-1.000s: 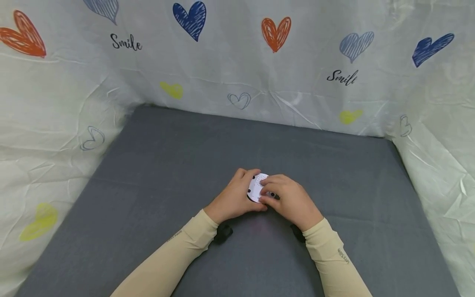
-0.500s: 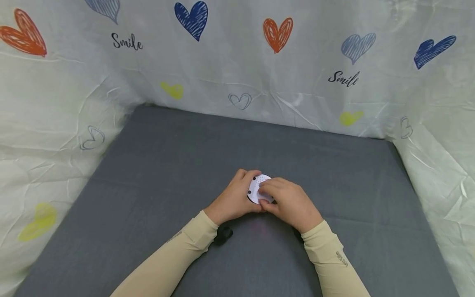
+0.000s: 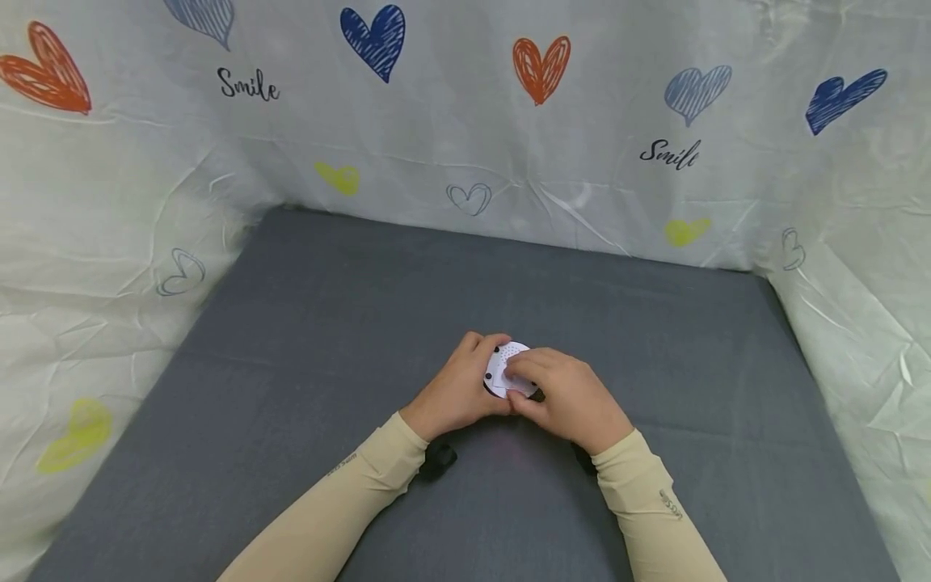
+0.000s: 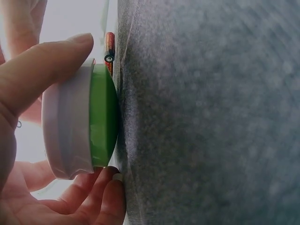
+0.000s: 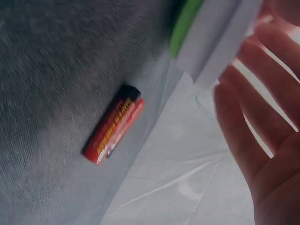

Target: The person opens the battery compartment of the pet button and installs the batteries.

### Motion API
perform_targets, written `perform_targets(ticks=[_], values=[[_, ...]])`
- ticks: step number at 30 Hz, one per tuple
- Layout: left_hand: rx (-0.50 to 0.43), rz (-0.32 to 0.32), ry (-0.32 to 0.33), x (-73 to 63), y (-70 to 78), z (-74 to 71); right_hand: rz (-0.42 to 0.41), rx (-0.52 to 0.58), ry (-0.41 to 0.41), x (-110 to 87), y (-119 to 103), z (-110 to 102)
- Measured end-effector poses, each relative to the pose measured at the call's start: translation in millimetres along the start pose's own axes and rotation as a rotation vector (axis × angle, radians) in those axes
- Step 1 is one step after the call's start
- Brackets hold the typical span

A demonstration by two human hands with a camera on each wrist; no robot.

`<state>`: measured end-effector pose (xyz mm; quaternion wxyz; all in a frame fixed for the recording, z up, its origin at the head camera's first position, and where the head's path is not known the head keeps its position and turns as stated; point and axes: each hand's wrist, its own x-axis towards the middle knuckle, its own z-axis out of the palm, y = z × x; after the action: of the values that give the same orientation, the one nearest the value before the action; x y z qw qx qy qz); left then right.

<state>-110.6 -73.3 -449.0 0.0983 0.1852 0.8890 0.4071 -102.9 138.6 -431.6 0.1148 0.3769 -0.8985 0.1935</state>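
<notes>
A round white device with speaker holes and small black feet lies back side up, its green face down on the grey cloth. My left hand grips its left rim, thumb on one edge and fingers curled round the other. Over its back sits my right hand, with bent index finger on the back and thumb at the near rim; this hand hides the device's right part. Red-and-black batteries lie on the cloth beside it in the right wrist view, and are hidden in the head view.
The grey cloth covers the table. A white curtain printed with hearts hangs along the back and both sides. Black wrist gear shows beneath the left sleeve cuff.
My right hand has shifted slightly, its index finger bending further in over the device's back and covering more of its right side. My left hand and the device stay about where they were.
</notes>
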Motion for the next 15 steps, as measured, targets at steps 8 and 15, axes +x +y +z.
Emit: perform_targets(ticks=[8,15], values=[[0.004,-0.004,0.001,0.1,-0.7,-0.2,-0.037,-0.041,0.015,0.5,0.3,1.0],[0.002,-0.016,-0.002,1.0,-0.1,0.1,-0.008,-0.021,0.033,-0.1,-0.7,0.0]])
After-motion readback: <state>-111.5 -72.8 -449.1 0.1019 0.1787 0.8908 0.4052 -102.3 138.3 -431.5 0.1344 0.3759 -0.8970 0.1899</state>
